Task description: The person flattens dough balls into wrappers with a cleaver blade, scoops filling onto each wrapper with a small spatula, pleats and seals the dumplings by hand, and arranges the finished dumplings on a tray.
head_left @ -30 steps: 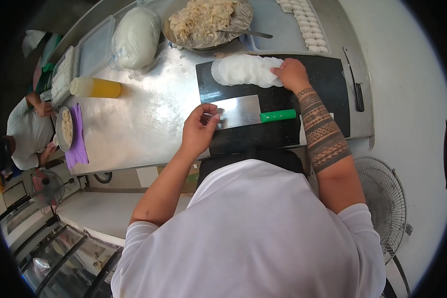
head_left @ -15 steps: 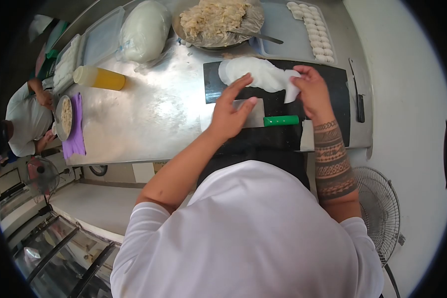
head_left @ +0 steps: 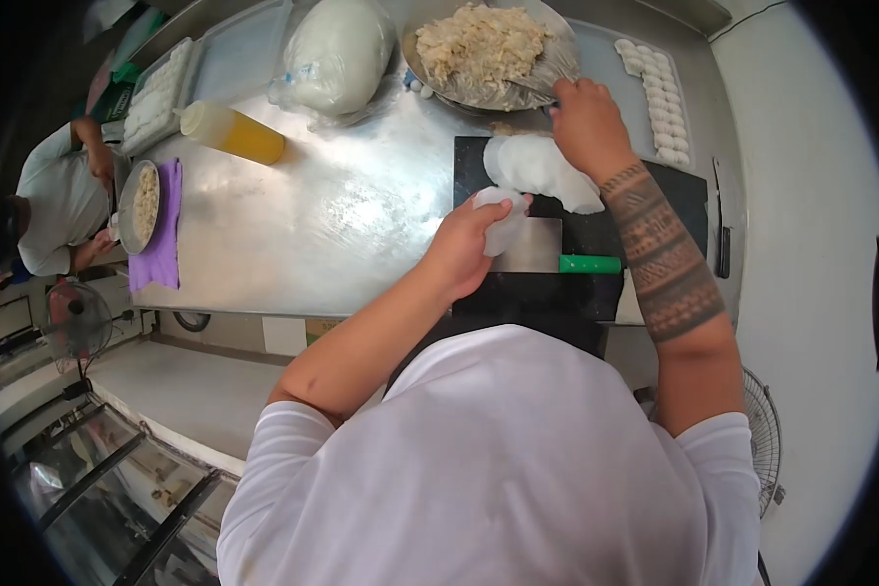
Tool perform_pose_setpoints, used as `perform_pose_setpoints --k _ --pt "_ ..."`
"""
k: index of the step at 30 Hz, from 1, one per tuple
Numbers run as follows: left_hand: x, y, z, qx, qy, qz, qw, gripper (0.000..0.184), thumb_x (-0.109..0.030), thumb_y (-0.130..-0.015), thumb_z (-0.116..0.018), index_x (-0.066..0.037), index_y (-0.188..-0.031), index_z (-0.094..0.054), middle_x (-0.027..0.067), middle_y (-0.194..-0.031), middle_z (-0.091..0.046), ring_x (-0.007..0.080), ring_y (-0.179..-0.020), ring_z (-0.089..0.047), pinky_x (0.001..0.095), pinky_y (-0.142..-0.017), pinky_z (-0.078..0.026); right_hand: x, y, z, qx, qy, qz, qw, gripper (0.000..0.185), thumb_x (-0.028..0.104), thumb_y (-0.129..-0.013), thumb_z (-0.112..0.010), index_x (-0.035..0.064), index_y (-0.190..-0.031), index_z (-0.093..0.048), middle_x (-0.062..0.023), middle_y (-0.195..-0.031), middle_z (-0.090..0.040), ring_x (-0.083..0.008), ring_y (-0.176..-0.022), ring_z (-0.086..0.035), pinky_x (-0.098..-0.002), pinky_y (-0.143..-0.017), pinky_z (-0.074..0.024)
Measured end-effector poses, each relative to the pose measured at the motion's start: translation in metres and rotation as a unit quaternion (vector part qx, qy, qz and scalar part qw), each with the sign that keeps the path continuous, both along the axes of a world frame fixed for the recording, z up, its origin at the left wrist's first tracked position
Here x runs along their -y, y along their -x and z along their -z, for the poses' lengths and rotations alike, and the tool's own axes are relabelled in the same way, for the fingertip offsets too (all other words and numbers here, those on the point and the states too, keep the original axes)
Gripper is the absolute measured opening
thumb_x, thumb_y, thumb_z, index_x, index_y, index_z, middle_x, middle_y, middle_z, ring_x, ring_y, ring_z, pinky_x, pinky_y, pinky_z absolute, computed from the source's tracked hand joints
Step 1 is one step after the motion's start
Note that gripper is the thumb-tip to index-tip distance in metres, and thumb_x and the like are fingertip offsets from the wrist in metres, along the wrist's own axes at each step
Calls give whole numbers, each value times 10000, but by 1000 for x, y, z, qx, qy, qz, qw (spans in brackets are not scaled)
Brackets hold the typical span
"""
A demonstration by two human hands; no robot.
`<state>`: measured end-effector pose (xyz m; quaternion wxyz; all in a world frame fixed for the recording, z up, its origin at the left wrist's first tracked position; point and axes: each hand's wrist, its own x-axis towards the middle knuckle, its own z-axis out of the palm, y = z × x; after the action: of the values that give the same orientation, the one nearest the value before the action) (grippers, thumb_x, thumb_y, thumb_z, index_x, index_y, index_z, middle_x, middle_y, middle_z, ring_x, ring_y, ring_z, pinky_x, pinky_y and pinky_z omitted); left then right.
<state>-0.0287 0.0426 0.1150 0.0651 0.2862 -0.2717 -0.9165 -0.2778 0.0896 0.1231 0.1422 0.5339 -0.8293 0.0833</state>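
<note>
Over the cleaver, my left hand is pinching a thin white disc, a light touch probably sparing it from tearing; my right hand is gripping a utensil beside the bowl.

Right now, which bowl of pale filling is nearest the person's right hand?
The large round bowl lined with clear plastic, beside the right hand; the smaller grey bowl overlaps a purple cloth, far left.
</note>
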Motion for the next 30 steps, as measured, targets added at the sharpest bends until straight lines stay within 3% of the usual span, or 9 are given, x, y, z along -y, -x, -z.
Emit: perform_pose_setpoints --k 9,12,13,15,18,19,24,27,30 --pt "80 -52 22 45 -81 -172 981 375 -186 -1000 -605 18 -1311 -561 157 -1256 -634 271 -1166 -616 416 -1022 -505 12 3 -37 84 -108 37 990 232 147 -951 -535 99 -1085 -718 -208 -1021 -708 -389 -986 -704 -505 -846 -570" --pt "88 -54 19 83 -33 -174 981 405 -135 -1008 -607 21 -1376 -540 125 -1189 -674 260 -1115 -657 384 -990 -532 32 2 -36 70 -75 15 995 243 155 -957 -532 101 -1093 -726 -202 -1023 -716 -389 -966 -714 -506 -840 -572" --pt "90 -56 19 124 130 -98 979 433 -92 -984 -606 0 -1402 -540 125 -1161 -691 268 -1109 -669 382 -989 -535 39 4 -30 64 -68 9 996 248 158 -958 -532 103 -1099 -728 -199 -1027 -718 -391 -964 -717 -508 -839 -572" --pt "92 -57 13 192 438 58 876 524 -5 -934 -604 -44 -1453 -540 125 -1106 -724 283 -1097 -692 377 -988 -543 50 5 -18 94 -121 22 988 267 107 -918 -573 103 -1150 -707 -194 -1042 -708 -392 -972 -706 -496 -831 -569" --pt "100 -53 -11 144 775 287 544 669 30 -846 -631 -174 -1480 -567 113 -1117 -754 282 -1084 -713 366 -946 -562 48 8 -14 115 -165 8 980 275 105 -929 -554 104 -1150 -718 -179 -1052 -724 -387 -1000 -712 -491 -844 -573" --pt "104 -49 -10 156 757 280 569 778 70 -761 -607 -260 -1466 -597 118 -1259 -725 278 -1161 -696 353 -976 -558 46 10 -16 118 -174 -3 978 274 116 -945 -534 105 -1138 -728 -173 -1054 -735 -384 -1012 -717 -491 -853 -576" --pt "159 -32 10 70 688 -10 723 695 92 -811 -566 -127 -1470 -572 165 -1308 -713 270 -1187 -701 342 -1028 -541 42 31 -21 102 -114 -34 988 288 112 -935 -548 117 -1153 -736 -166 -1094 -740 -362 -1040 -715 -479 -871 -572" --pt "174 -4 10 61 352 -124 926 422 -16 -918 -647 4 -1339 -618 116 -1270 -713 234 -1127 -700 354 -1006 -537 49 25 -14 116 -144 -7 983 308 105 -925 -556 135 -1169 -741 -158 -1087 -742 -351 -1057 -710 -473 -879 -568" --pt "171 15 23 29 160 -141 977 347 -171 -997 -668 19 -1280 -605 116 -1225 -698 244 -1110 -688 388 -981 -530 41 30 -13 112 -157 -32 981 336 92 -917 -562 151 -1193 -745 -155 -1093 -737 -348 -1061 -708 -471 -878 -570"
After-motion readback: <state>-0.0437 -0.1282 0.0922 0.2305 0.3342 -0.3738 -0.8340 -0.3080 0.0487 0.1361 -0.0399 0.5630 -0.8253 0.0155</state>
